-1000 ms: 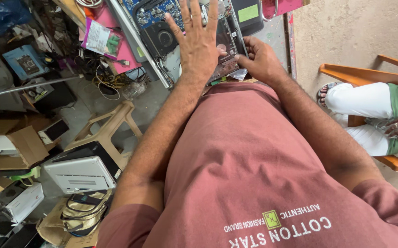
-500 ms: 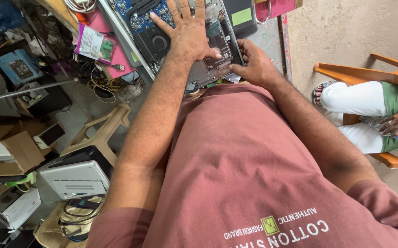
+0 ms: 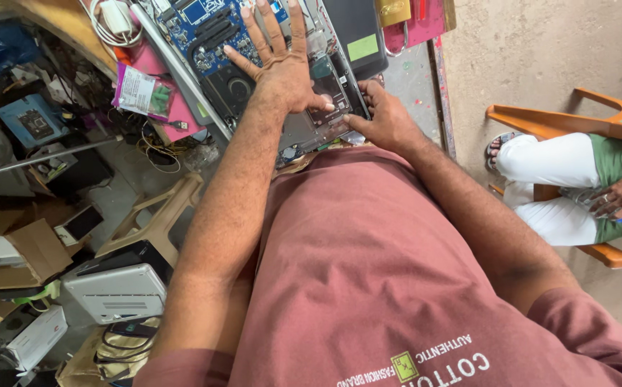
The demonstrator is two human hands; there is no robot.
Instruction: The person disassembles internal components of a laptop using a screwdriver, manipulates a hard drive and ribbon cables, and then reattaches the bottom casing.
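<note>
An opened laptop (image 3: 304, 132) lies on the bench in front of me, its blue circuit board (image 3: 207, 25) and round black fan (image 3: 235, 89) exposed. My left hand (image 3: 282, 64) rests flat on the laptop's insides, fingers spread wide and holding nothing. My right hand (image 3: 382, 118) sits at the laptop's near right edge. Its thumb and fingertips press against a dark component (image 3: 329, 89) there. My maroon shirt fills the lower part of the view and hides the laptop's front edge.
A pink mat (image 3: 425, 21) and a clear packet of green parts (image 3: 142, 89) lie beside the laptop. Below left stand a beige plastic stool (image 3: 157, 218), a white printer (image 3: 117, 290) and cardboard boxes (image 3: 24, 251). Another person (image 3: 576, 179) sits on an orange chair (image 3: 597, 118) at right.
My left hand has slid a little left over the board, fingers still spread. My right hand has shifted along the laptop's near edge, and the view has tilted slightly.
</note>
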